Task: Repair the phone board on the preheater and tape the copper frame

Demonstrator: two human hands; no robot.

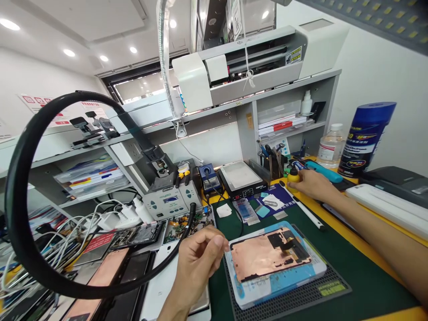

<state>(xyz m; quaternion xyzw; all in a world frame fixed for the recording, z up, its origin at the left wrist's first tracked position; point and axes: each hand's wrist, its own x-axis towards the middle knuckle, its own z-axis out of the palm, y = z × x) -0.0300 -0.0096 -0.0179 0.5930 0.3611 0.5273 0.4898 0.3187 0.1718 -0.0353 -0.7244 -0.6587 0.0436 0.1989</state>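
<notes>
My left hand [202, 261] is in the lower middle, fingers curled and thumb pressed towards the index finger; anything between them is too small or hidden to make out. Just right of it, a phone screen assembly with copper-coloured backing [257, 256] lies on a blue and white box [277, 285]. My right hand [314, 183] is stretched to the back right, its fingers closed at a small yellow bottle [293, 177] with a dark top. Its fingertips are partly hidden. A blue and white tube [298, 165] lies right behind these fingers.
A black flexible hose [20, 214] loops across the left side. Phones and cables crowd the bench there. A tray of small parts [207, 215], a heating plate [240, 174] and a white pen-like tool [306, 211] lie around the green mat [361, 272]. A blue spray can [364, 138] stands right.
</notes>
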